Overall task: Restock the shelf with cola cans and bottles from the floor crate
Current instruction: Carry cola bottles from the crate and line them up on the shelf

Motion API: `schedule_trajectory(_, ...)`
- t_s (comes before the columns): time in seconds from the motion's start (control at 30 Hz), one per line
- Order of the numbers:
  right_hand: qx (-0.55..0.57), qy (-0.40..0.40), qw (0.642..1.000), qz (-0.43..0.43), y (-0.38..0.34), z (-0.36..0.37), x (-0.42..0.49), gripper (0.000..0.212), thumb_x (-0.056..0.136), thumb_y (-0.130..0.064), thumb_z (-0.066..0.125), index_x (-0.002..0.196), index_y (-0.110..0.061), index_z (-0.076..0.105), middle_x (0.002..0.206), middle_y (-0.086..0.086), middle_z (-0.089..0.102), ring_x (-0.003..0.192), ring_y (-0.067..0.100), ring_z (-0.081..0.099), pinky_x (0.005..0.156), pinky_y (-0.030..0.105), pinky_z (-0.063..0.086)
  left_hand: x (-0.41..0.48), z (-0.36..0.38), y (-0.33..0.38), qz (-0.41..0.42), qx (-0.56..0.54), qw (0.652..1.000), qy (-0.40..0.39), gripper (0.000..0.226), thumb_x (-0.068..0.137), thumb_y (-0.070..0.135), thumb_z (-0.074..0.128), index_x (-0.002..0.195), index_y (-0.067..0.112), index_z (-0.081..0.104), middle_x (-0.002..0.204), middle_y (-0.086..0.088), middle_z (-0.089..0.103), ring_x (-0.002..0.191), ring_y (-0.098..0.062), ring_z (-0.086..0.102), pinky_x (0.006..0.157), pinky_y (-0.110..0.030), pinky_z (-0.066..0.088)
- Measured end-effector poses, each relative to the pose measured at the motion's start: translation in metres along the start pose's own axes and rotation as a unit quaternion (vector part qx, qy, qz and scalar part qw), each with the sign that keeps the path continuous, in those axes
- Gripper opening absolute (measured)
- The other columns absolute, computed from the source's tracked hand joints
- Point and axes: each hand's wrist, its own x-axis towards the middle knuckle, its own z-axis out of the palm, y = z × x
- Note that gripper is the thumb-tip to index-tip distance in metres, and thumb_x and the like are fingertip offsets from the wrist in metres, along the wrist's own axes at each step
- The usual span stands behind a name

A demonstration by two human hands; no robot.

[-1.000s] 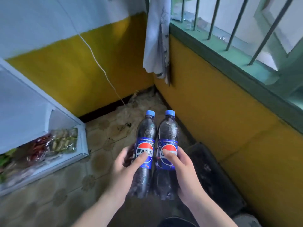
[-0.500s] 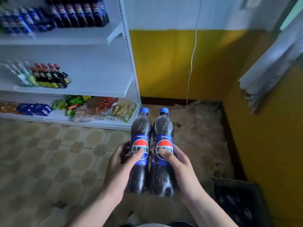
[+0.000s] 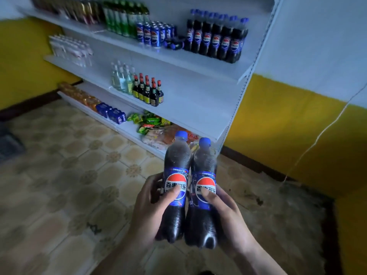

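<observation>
Shelf (image 3: 208, 65) edge nearer; left hand (image 3: 147, 213), right hand (image 3: 228, 217) grip bottles (image 3: 176, 157).

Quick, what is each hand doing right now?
Left hand: closed around the left cola bottle.
Right hand: closed around the right cola bottle.

"百事可乐" on labels of both cola bottles (image 3: 175, 161) (Pepsi globe logo)

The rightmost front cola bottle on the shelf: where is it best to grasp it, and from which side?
Probably around the labelled middle of that cola bottle, coming from the front-right. It stands upright near the shelf edge; other bottles crowd its left and back, its right is free.
</observation>
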Motion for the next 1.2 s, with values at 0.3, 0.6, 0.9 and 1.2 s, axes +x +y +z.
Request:
schedule_trajectory(0.3,-0.053,-0.029,0.998,0.009,0.003,0.047,0.125,0.046,0.082,-0.033,0.076,0.121,-0.011,0.070,0.120,0.025,0.070,0.115,0.050,0.063,0.102,0.062,0.049,0.092,-0.044,0.021,-0.009,0.024,0.995,0.094,0.037,0.076,0.031,0.078,0.110,0.022,0.068,0.106,-0.007,0.076,0.097,-0.033,0.073,0.082,-0.047,0.059)
schedule_trajectory(0.6,-0.009,-0.070,0.993,0.095,-0.033,0.065,0.302,0.035,0.087,-0.028,0.075,0.118,-0.011,0.073,0.115,0.025,0.073,0.107,0.043,0.070,0.089,0.048,0.060,0.257,-0.045,0.056,-0.023,0.042,0.990,0.134,0.049,0.069,0.030,0.082,0.114,0.017,0.068,0.108,-0.007,0.077,0.100,-0.031,0.073,0.083,-0.039,0.059)
schedule_trajectory(0.9,-0.048,-0.085,0.995,0.012,-0.104,0.084,0.436,0.057,0.077,-0.041,0.078,0.128,-0.018,0.068,0.121,0.017,0.072,0.113,0.040,0.068,0.104,0.059,0.049,0.403,-0.018,0.114,0.006,0.039,0.993,0.109,0.039,0.073,0.024,0.078,0.111,0.021,0.071,0.109,-0.012,0.076,0.103,-0.038,0.071,0.094,-0.057,0.056)
schedule_trajectory(1.2,-0.105,-0.013,0.991,-0.080,-0.160,0.077,0.518,0.042,0.082,-0.031,0.075,0.120,-0.013,0.069,0.113,0.015,0.075,0.107,0.039,0.070,0.096,0.051,0.055,0.521,0.005,0.134,0.022,0.051,0.998,-0.013,0.040,0.075,0.029,0.080,0.113,0.028,0.071,0.111,-0.006,0.076,0.101,-0.028,0.074,0.090,-0.049,0.056)
